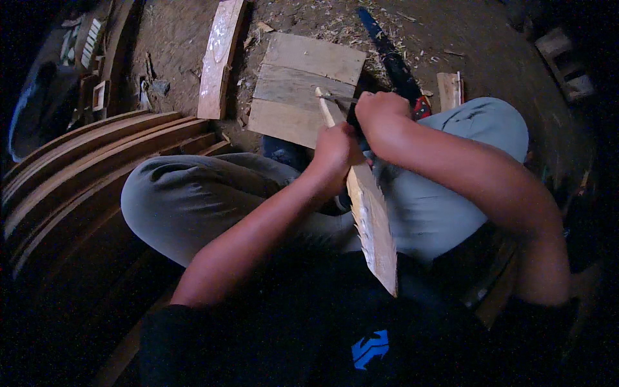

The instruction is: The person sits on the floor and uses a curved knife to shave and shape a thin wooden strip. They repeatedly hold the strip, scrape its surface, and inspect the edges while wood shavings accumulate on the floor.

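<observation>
A pale piece of wood [374,222], narrow at its far end and broad with jagged, splintered edges toward my body, slants across my lap. My left hand [335,155] is closed around its narrower part. In my right fist [383,122] is a knife [342,99]. Its thin blade lies across the wood near the far tip, and the fist hides most of the handle. Beneath that tip is a low wooden block or stool top [306,61] made of several boards.
A plank with whitish patches [219,58] lies beyond my left knee. Several long boards [97,164] are stacked at the left. A long dark blade-like object [390,55] and a short wood offcut [449,90] rest on the shaving-strewn dirt floor [322,16].
</observation>
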`<move>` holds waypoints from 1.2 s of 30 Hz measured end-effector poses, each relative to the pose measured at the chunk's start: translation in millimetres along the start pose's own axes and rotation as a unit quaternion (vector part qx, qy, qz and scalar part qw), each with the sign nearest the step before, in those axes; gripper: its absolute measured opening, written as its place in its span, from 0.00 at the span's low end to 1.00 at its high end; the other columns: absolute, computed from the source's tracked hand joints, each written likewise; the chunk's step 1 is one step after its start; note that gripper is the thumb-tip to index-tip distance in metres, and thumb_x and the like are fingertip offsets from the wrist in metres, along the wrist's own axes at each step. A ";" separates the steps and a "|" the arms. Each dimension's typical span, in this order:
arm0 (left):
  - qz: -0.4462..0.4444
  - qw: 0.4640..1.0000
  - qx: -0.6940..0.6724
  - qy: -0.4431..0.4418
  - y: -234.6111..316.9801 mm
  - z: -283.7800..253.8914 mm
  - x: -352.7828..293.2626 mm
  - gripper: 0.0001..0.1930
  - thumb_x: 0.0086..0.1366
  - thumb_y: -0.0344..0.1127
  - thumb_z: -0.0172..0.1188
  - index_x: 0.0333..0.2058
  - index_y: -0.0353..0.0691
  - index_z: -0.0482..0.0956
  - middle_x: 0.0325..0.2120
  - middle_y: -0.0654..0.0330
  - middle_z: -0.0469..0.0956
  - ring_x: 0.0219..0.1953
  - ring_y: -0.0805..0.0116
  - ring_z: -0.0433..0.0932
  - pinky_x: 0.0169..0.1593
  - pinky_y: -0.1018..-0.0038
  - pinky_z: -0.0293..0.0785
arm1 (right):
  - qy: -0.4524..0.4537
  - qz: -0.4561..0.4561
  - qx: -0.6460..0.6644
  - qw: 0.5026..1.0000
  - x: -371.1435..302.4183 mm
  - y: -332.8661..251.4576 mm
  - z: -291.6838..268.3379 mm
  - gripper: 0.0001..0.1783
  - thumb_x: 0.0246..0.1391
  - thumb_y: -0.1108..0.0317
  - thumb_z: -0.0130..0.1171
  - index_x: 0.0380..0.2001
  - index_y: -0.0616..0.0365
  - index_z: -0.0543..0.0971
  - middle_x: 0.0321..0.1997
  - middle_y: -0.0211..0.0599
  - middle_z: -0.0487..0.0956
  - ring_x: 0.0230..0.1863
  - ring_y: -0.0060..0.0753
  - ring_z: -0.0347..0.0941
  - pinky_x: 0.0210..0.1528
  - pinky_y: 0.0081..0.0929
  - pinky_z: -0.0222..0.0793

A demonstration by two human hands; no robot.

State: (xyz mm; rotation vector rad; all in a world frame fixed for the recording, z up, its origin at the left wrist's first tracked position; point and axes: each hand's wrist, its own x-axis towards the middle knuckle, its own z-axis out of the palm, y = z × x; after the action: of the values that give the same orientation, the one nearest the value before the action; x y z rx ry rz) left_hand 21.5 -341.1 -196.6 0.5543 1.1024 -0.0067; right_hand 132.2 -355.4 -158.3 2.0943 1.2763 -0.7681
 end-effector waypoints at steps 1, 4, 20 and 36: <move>-0.003 1.000 0.008 -0.004 1.5 -0.9 0.1 0.06 0.59 0.33 0.46 0.26 0.37 0.64 0.22 0.55 0.65 0.21 0.57 0.69 0.21 0.56 0.72 | 0.014 -0.009 0.000 1.000 1.6 -1.1 0.5 0.19 0.40 0.66 0.67 0.40 0.52 0.81 0.42 0.33 0.81 0.43 0.34 0.79 0.38 0.30 0.77; 0.006 0.999 0.032 0.036 10.4 10.1 -13.3 0.06 0.58 0.32 0.46 0.25 0.38 0.64 0.21 0.56 0.64 0.20 0.58 0.68 0.21 0.57 0.72 | 0.044 -0.041 -0.042 0.997 10.4 1.3 3.9 0.13 0.45 0.72 0.62 0.38 0.57 0.80 0.41 0.40 0.81 0.42 0.40 0.80 0.39 0.34 0.77; 0.045 0.998 0.038 0.023 -12.4 -5.0 3.8 0.08 0.58 0.32 0.47 0.30 0.32 0.62 0.20 0.53 0.63 0.20 0.54 0.69 0.22 0.54 0.73 | 0.019 -0.052 -0.041 0.998 -14.0 10.6 -8.8 0.16 0.43 0.67 0.63 0.39 0.52 0.83 0.43 0.33 0.81 0.43 0.36 0.79 0.39 0.36 0.76; -0.057 0.996 0.038 0.064 24.1 12.2 -19.4 0.07 0.61 0.36 0.45 0.27 0.39 0.67 0.19 0.58 0.65 0.17 0.60 0.68 0.21 0.59 0.72 | 0.065 -0.125 -0.106 0.984 29.3 29.0 7.6 0.11 0.40 0.68 0.61 0.32 0.54 0.84 0.34 0.35 0.82 0.36 0.39 0.79 0.31 0.43 0.74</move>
State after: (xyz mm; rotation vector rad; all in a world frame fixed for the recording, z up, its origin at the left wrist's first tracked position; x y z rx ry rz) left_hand 29.4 -330.6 -166.0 0.5654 1.2621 -0.1151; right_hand 168.2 -354.9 -179.6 1.8614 1.6387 -0.5760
